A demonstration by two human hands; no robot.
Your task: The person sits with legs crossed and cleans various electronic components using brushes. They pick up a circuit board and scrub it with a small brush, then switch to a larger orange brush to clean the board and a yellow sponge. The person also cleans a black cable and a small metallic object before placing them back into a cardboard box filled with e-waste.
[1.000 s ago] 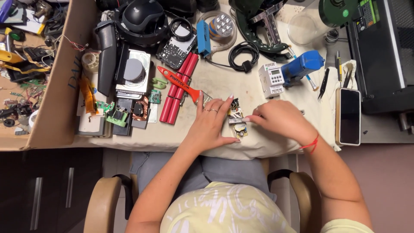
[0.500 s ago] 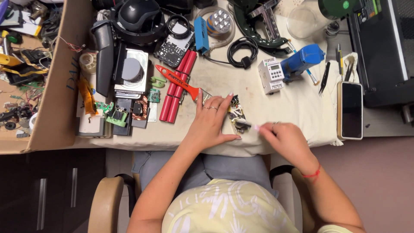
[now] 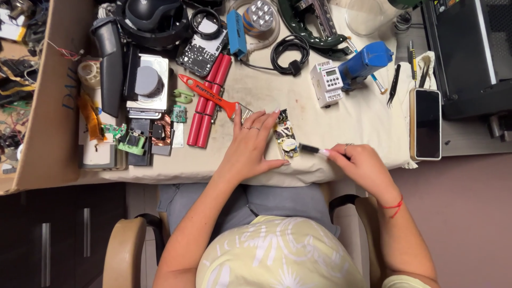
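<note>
A small circuit board [image 3: 285, 140] with a round yellowish part lies on the cloth-covered desk near its front edge. My left hand [image 3: 250, 144] rests flat beside it, fingers spread, fingertips against the board's left side. My right hand [image 3: 357, 162] grips a thin dark tool [image 3: 309, 149] whose tip touches the board's lower right end. A red cord is tied round my right wrist.
A red-handled brush [image 3: 205, 95] lies over red battery cells [image 3: 205, 109] left of my hand. A white timer module [image 3: 327, 82], blue device [image 3: 364, 62], tweezers [image 3: 393, 84] and a phone [image 3: 425, 124] sit to the right. A cardboard box [image 3: 45, 106] stands at the left.
My right hand pulled back from over the board toward the desk's front right edge, and the tool's tip now points at the board's lower end. The left hand stayed put.
</note>
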